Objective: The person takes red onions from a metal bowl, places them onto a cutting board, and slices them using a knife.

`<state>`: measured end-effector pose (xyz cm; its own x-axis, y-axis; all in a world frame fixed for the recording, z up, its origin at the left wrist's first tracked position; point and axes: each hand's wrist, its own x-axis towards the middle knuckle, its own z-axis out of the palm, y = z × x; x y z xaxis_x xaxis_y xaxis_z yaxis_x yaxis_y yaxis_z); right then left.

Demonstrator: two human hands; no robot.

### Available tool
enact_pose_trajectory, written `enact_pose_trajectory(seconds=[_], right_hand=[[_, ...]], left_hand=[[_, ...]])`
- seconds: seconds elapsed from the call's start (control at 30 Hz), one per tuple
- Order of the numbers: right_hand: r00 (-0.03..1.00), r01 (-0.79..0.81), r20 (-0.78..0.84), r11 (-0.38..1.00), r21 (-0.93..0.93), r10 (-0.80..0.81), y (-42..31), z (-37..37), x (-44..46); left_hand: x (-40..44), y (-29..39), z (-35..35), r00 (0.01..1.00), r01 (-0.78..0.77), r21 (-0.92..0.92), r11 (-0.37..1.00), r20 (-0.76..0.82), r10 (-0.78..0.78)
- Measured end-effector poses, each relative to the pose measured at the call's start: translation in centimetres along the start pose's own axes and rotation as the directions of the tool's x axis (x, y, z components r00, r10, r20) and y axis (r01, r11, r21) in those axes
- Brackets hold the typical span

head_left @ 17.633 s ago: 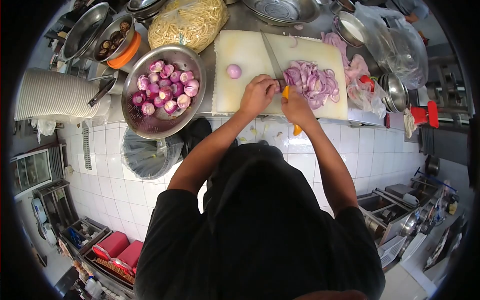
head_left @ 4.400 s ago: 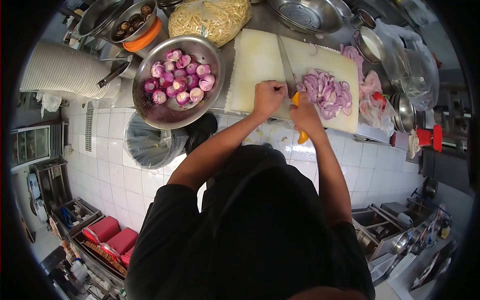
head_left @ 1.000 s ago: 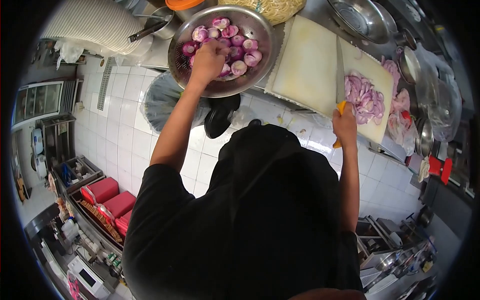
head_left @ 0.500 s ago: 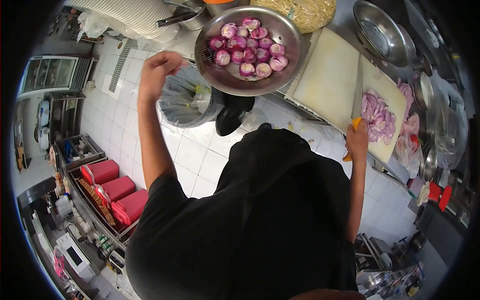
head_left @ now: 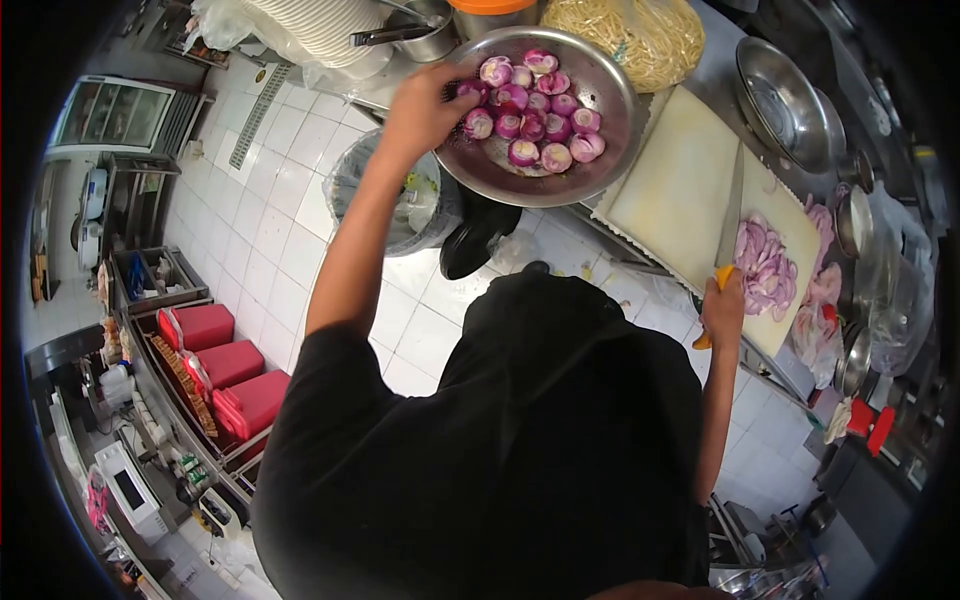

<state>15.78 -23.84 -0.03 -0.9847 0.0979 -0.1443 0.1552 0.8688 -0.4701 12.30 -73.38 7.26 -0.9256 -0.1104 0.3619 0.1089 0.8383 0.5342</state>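
Observation:
At the left edge of the steel colander point(head_left: 606, 177), my left hand point(head_left: 425, 112) reaches over the rim with its fingers curled round a red onion point(head_left: 473, 92). Several more peeled red onions point(head_left: 532, 125) lie in the colander. My right hand point(head_left: 722, 308) grips the orange handle of a knife point(head_left: 733, 205); its long blade rests over the white cutting board point(head_left: 672, 190) and points away from me. A heap of sliced onion point(head_left: 767, 270) sits just right of the blade.
A lined bin point(head_left: 410, 215) stands on the floor below the colander's left side. Behind are a bag of yellow noodles point(head_left: 640, 38), stacked white containers point(head_left: 322, 32) and a pot point(head_left: 425, 40). Metal bowls point(head_left: 785, 105) and plastic bags point(head_left: 893, 290) lie to the right.
My left hand went into the colander, swung out left over the bin's edge, then came back to the onions. The whole onion and the piece earlier on the board are gone. My right hand kept the knife.

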Motion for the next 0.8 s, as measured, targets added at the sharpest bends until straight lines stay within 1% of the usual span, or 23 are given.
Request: enact_pose_trajectory(seconds=[0.03, 0.13, 0.17, 0.23, 0.27, 0.3, 0.33, 0.4, 0.43, 0.47, 0.53, 0.63, 0.73, 0.8], right_hand=[[1.000, -0.018, 0.016, 1.000, 0.007, 0.018, -0.1, -0.2, -0.2], [0.990, 0.120, -0.072, 0.993, -0.002, -0.120, 0.7, 0.5, -0.1], [0.997, 0.071, -0.040, 0.997, -0.002, -0.071, 0.9, 0.4, 0.1], [0.998, -0.049, 0.028, 0.999, 0.007, 0.049, -1.1, -0.4, -0.6], [0.997, -0.076, 0.037, 0.997, 0.017, 0.075, -1.4, -0.6, -0.8], [0.994, -0.100, 0.046, 0.995, 0.027, 0.098, -1.7, -0.7, -0.8], [0.992, -0.118, 0.057, 0.992, 0.034, 0.116, -1.8, -0.6, -0.7], [0.997, -0.075, 0.017, 0.997, 0.020, 0.074, -1.9, -0.3, -0.8], [0.998, -0.055, 0.001, 0.998, -0.002, 0.055, -2.1, -0.3, -0.9], [0.999, -0.030, -0.014, 0.999, -0.027, 0.030, -2.1, -0.3, -1.0], [0.999, -0.032, -0.012, 0.999, -0.025, 0.032, -1.8, -0.2, -1.0], [1.000, -0.016, -0.018, 1.000, -0.011, 0.015, -1.8, -0.1, -0.8], [1.000, -0.015, -0.022, 1.000, 0.014, 0.015, -1.9, 0.0, -1.2], [0.999, -0.026, -0.019, 0.999, 0.022, 0.026, -2.0, -0.2, -1.3]], left_hand=[[1.4, 0.0, 1.2, 0.994, -0.102, 0.034, 0.994, 0.044, 0.100], [4.5, -0.6, 3.8, 0.979, -0.143, 0.142, 0.979, 0.163, 0.119], [4.7, -1.0, 4.0, 0.972, -0.163, 0.158, 0.974, 0.193, 0.131], [4.4, 1.0, 2.4, 0.959, -0.192, 0.119, 0.974, 0.232, 0.161], [4.4, 1.7, 2.0, 0.951, -0.206, 0.098, 0.974, 0.254, 0.175], [4.9, 1.3, 2.4, 0.931, -0.256, 0.105, 0.961, 0.293, 0.216], [5.6, 1.2, 3.5, 0.933, -0.256, 0.057, 0.965, 0.277, 0.231], [7.2, 1.1, 6.0, 0.940, -0.241, -0.032, 0.970, 0.241, 0.242], [8.2, 1.4, 7.7, 0.960, -0.235, 0.018, 0.972, 0.164, 0.228], [8.8, 1.2, 9.1, 0.958, -0.232, 0.116, 0.966, 0.201, 0.206], [9.5, 0.6, 11.3, 0.957, -0.226, 0.313, 0.922, 0.249, 0.150], [10.2, 0.3, 12.1, 0.963, -0.222, 0.391, 0.893, 0.234, 0.137], [10.5, -0.1, 11.7, 0.956, -0.237, 0.341, 0.909, 0.246, 0.157], [10.4, 0.2, 10.8, 0.945, -0.249, 0.334, 0.909, 0.290, 0.152]])
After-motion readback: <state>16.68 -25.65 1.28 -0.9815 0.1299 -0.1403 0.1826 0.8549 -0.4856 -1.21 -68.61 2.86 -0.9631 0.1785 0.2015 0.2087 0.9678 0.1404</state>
